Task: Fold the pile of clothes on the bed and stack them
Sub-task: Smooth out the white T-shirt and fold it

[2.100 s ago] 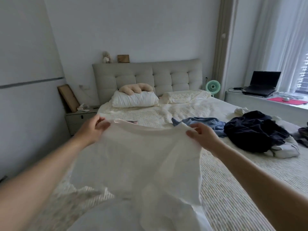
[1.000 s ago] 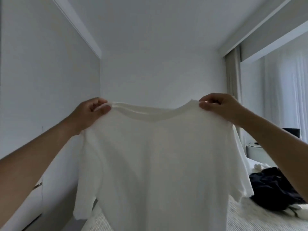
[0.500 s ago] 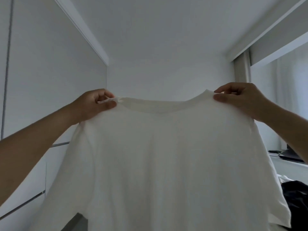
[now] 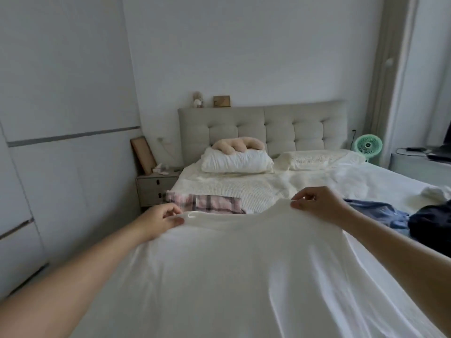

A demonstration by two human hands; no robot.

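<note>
- Now the plain white cotton T-shirt (image 4: 244, 276) is down from overhead, billowing low over the cream-covered bed (image 4: 366, 181).
- Left hand (image 4: 158, 222) and right hand (image 4: 317, 207) each pinch a shoulder, grip closed on it.
- Judged ready to lay flat; the folded pink plaid garment (image 4: 207, 203) lies just beyond, the dark unfolded pile (image 4: 432, 228) at right.

- Two hands: left hand (image 4: 159, 219), right hand (image 4: 317, 206).
- One white T-shirt (image 4: 244, 276).
- One folded plaid garment (image 4: 207, 203) near the bed's left edge.
- One blue shirt (image 4: 380, 213).
- One dark garment (image 4: 432, 225) at the bed's right edge.
- Two white pillows (image 4: 235, 161) (image 4: 317, 158).
- One beige cushion (image 4: 238, 145).
- One green fan (image 4: 368, 145).
- One nightstand (image 4: 156, 186).
</note>
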